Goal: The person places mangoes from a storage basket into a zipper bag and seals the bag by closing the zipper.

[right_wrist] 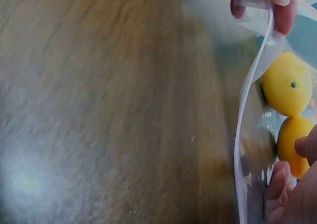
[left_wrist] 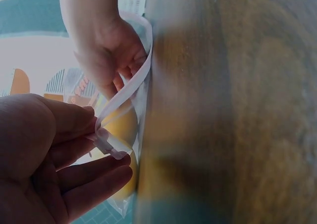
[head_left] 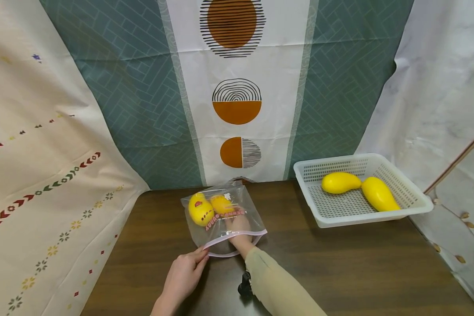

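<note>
A clear zip bag (head_left: pixel 242 197) with a pale pink zip edge and printed red letters lies on the table. My left hand (head_left: pixel 183 274) pinches the left end of its mouth between thumb and fingers. Through that mouth reaches my right hand (head_left: pixel 238 221), seen through the plastic. Inside the bag are a yellow mango-shaped fruit (head_left: pixel 200 210) at the left and a smaller orange-yellow fruit (right_wrist: pixel 292 142) beside it. In the right wrist view my right thumb overlaps the smaller fruit's edge, with loosely bent fingers below it.
A white perforated basket (head_left: pixel 320 219) stands at the back right, holding two yellow mango-shaped fruits (head_left: pixel 341 182). Behind the dark wooden table (head_left: pixel 339 263) hangs a patterned cloth (head_left: pixel 142 87). A black device (head_left: pixel 245 285) shows at my right sleeve.
</note>
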`<state>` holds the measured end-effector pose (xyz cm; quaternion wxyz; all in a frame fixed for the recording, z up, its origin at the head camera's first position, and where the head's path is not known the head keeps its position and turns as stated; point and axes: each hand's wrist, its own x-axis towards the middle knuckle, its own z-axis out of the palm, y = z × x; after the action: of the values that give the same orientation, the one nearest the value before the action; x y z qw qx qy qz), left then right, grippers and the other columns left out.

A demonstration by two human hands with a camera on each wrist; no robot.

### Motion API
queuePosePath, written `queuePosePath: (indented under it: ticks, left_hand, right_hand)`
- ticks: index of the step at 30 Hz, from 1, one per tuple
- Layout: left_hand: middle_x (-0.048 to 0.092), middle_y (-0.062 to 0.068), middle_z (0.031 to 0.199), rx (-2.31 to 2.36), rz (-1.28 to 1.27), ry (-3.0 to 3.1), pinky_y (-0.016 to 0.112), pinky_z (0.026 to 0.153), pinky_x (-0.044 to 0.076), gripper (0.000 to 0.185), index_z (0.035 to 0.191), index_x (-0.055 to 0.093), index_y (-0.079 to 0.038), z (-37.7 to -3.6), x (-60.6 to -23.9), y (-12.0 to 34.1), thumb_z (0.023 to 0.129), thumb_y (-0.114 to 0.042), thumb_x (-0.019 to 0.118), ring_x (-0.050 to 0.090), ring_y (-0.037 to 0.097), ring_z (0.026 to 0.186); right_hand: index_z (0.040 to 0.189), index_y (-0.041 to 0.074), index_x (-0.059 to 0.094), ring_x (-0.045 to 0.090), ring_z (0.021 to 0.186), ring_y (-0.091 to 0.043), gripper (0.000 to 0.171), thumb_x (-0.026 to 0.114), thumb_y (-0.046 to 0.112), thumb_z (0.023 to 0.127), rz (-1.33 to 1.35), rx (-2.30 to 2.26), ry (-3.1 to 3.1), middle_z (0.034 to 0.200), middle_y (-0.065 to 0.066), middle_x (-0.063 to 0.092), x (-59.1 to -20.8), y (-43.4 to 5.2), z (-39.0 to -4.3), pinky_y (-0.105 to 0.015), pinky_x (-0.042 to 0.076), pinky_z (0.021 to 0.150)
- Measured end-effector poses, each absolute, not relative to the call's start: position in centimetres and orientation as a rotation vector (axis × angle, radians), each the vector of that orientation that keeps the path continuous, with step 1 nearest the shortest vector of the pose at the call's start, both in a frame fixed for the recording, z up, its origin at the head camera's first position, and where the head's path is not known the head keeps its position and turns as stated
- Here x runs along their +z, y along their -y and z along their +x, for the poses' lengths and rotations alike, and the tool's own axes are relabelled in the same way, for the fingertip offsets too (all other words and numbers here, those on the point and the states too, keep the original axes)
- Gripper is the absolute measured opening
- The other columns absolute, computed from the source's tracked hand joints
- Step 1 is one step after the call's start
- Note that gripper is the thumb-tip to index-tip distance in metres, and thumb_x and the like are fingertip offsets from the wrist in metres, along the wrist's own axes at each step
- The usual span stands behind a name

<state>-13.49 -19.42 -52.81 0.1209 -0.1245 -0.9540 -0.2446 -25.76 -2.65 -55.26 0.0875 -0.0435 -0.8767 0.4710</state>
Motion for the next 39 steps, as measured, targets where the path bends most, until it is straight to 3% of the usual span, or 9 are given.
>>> queuePosePath:
  ticks: [3, 10, 16, 25, 39]
  left_hand:
    - [0.077, 0.005, 0.127, -0.714, -0.373, 2.787, 0.051, 0.093, 0.061, 0.025, 0.121, 0.083, -0.008, -13.5, -52.7, 19.4, 0.097, -0.012, 0.080, 0.076, 0.025, 0.112]
    - [0.076, 0.006, 0.128, -0.721, -0.382, 2.784, 0.051, 0.094, 0.060, 0.025, 0.121, 0.082, -0.006, -13.5, -52.6, 19.2, 0.097, -0.012, 0.080, 0.075, 0.027, 0.113]
    - [0.076, 0.006, 0.128, -0.722, -0.383, 2.768, 0.052, 0.093, 0.060, 0.025, 0.121, 0.082, -0.006, -13.4, -52.4, 19.1, 0.097, -0.011, 0.080, 0.076, 0.027, 0.113]
    - [0.076, 0.005, 0.128, -0.723, -0.376, 2.767, 0.051, 0.094, 0.060, 0.025, 0.121, 0.083, -0.008, -13.3, -52.4, 19.1, 0.097, -0.012, 0.080, 0.076, 0.027, 0.113]
    - [0.076, 0.007, 0.128, -0.733, -0.371, 2.768, 0.051, 0.093, 0.061, 0.025, 0.121, 0.083, -0.007, -13.2, -52.5, 19.1, 0.097, -0.012, 0.080, 0.075, 0.027, 0.113]
  right_hand:
    - [0.141, -0.004, 0.060, 0.071, 0.110, -0.047, 0.047, 0.067, 0.023, 0.104, -0.175, 1.336, 2.694, 0.121, -0.027, 0.073, -55.1, 2.7, -25.9, -0.055, 0.057, 0.097]
    - [0.130, -0.009, 0.068, 0.072, 0.105, -0.049, 0.040, 0.059, 0.023, 0.108, -0.197, 1.244, 2.772, 0.113, -0.030, 0.074, -54.8, 2.7, -26.0, -0.057, 0.058, 0.092]
    - [0.122, -0.011, 0.072, 0.072, 0.105, -0.048, 0.047, 0.062, 0.033, 0.106, -0.209, 1.238, 2.808, 0.113, -0.030, 0.074, -54.3, 2.4, -26.1, -0.057, 0.059, 0.090]
    - [0.106, -0.006, 0.078, 0.074, 0.096, -0.043, 0.045, 0.067, 0.037, 0.102, -0.246, 1.143, 2.872, 0.103, -0.023, 0.077, -54.0, 2.0, -26.3, -0.053, 0.060, 0.082]
    - [0.106, -0.006, 0.078, 0.075, 0.097, -0.042, 0.045, 0.059, 0.035, 0.106, -0.254, 1.061, 2.913, 0.105, -0.024, 0.077, -54.6, 2.2, -26.6, -0.053, 0.060, 0.084]
